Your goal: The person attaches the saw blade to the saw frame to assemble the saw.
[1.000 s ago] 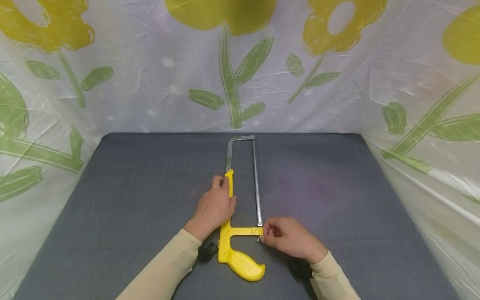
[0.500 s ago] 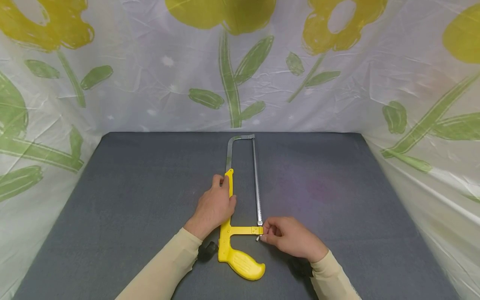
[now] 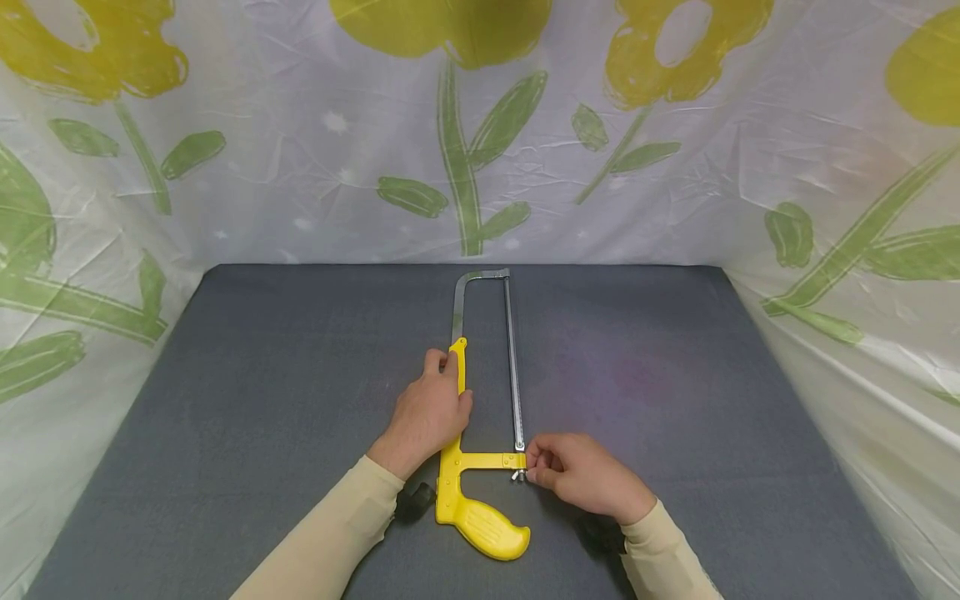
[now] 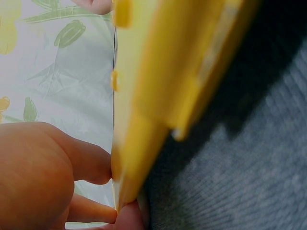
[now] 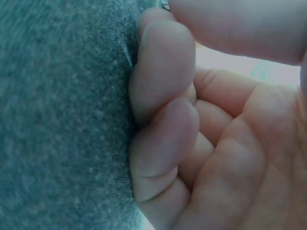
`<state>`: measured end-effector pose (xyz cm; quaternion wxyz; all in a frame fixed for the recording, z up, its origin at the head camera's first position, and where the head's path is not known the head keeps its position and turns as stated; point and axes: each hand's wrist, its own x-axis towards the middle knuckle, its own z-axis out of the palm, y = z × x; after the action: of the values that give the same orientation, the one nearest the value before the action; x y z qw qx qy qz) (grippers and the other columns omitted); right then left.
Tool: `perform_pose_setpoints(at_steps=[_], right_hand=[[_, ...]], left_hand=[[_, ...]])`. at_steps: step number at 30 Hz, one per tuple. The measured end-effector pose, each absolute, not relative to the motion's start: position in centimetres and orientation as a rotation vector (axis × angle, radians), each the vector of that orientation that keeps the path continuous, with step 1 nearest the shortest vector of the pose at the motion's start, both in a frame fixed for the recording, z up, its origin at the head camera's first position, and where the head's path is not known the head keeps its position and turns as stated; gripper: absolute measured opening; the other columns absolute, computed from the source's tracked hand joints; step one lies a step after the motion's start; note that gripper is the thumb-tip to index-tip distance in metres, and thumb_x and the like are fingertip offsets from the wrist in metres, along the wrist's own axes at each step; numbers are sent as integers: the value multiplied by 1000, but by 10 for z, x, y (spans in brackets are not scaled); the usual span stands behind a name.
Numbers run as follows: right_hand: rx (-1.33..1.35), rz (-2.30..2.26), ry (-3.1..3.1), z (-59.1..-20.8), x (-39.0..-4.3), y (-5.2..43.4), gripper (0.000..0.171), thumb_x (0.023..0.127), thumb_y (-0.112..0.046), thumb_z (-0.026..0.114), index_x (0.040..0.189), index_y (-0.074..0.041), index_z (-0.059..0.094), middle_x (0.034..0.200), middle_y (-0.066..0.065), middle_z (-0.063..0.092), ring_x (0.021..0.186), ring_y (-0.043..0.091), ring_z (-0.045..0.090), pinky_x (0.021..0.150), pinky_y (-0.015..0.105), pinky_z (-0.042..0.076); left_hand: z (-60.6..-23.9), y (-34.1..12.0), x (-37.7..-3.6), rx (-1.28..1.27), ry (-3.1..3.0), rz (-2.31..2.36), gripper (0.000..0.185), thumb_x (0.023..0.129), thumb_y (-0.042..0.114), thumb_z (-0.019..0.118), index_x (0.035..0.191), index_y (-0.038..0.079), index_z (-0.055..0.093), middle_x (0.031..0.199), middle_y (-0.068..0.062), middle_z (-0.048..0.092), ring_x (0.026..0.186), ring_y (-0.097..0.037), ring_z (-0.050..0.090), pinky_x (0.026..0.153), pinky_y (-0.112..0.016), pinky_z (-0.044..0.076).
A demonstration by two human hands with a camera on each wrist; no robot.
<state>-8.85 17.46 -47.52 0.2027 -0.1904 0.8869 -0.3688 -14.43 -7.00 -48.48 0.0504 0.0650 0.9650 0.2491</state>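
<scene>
A hacksaw (image 3: 491, 530) with a yellow handle and a silver front frame lies flat on the dark table, its handle nearest me. My left hand (image 3: 427, 410) grips the yellow back bar of the frame, thumb on the inner side. In the left wrist view the fingers meet the edge of the yellow bar (image 4: 158, 76). The blade (image 3: 513, 367) runs along the saw's right side. My right hand (image 3: 581, 473) has curled fingers, thumb and forefinger at the small silver wing nut (image 3: 518, 476) below the yellow crosspiece. In the right wrist view the nut is mostly hidden.
A dark grey cloth (image 3: 300, 333) covers the table. A white curtain (image 3: 300, 167) with yellow flowers and green leaves hangs behind it and along both sides. Dark wrist devices sit under both forearms.
The wing nut has turned, and both its wings now show beside my right thumb. My right thumb has shifted slightly right. The hacksaw and my left hand stay in place.
</scene>
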Motion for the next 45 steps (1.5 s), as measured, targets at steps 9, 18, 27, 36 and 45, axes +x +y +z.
perform_pose_setpoints(at_steps=[9, 18, 27, 36, 45], right_hand=[[-534, -1023, 2481, -475, -88, 174, 11, 97, -10, 76, 90, -18, 71, 71, -11, 57, 61, 2, 47, 59, 22, 37], [-525, -1003, 2494, -472, -88, 173, 11, 96, -9, 76, 90, -18, 71, 71, -11, 57, 61, 3, 47, 59, 23, 37], [-519, -1011, 2494, -473, -87, 173, 13, 97, -10, 76, 90, -18, 70, 70, -11, 56, 61, 3, 47, 59, 22, 37], [-513, -1025, 2482, -473, -87, 173, 12, 96, -12, 79, 90, -18, 70, 70, -11, 57, 61, 2, 47, 59, 22, 38], [-494, -1009, 2500, -473, -87, 171, 14, 95, -14, 81, 88, -19, 70, 71, -11, 58, 61, 3, 48, 59, 23, 38]], left_hand=[[-485, -70, -144, 195, 2939, 764, 70, 106, 25, 69, 165, -2, 40, 153, -19, 44, 45, -17, 49, 46, -28, 41], [-485, -70, -144, 189, 2941, 761, 70, 106, 25, 69, 165, -1, 41, 153, -18, 44, 46, -17, 49, 46, -28, 41], [-485, -69, -144, 186, 2940, 762, 70, 106, 25, 69, 165, -1, 41, 154, -18, 44, 45, -17, 48, 46, -28, 40], [-485, -69, -144, 184, 2942, 754, 70, 106, 25, 69, 165, -1, 40, 154, -18, 44, 46, -17, 49, 46, -28, 40], [-485, -70, -144, 194, 2944, 751, 71, 106, 25, 69, 165, -1, 40, 154, -18, 44, 45, -17, 49, 45, -28, 41]])
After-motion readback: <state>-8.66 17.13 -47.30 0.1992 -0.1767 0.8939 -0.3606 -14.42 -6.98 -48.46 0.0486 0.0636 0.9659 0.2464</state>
